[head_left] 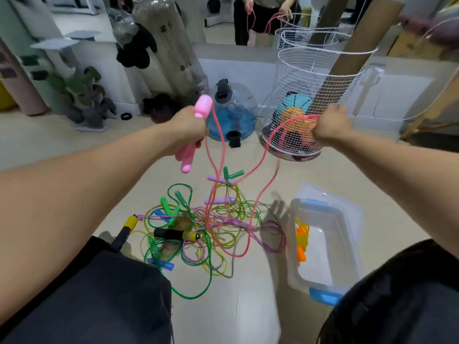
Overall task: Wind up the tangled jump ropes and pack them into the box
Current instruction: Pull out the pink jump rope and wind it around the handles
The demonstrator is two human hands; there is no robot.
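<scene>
1. The floor (248,306) fills most of the frame, with the person's dark-clad knees at the lower left and lower right corners.
2. A white wire basket (293,78) stands at upper right with balls inside it; a clear blue water jug (246,108) sits at upper centre, just left of the basket.
3. The box (347,219), a clear plastic tub with blue clips, lies at lower right of centre. Its lid appears to sit beneath or behind it. One orange rope (301,242) is already inside, against the left wall, so by my reading one rope is packed.
4. The tangle of ropes (198,227) lies on the floor at centre, left of the box: green, yellow, blue, purple and braided cords with their handles all mixed. Most of the job looks undone.
5. The pink rope (260,160) hangs in long loops between both raised hands, its low end trailing into the tangle. It seems to be mid-winding, not yet free.
6. The left hand (191,130), at centre, is closed firmly round the pink handles (193,135), both held together.
7. The right hand (330,125), at right of centre in front of the basket, pinches the pink cord, fingers curled.
</scene>
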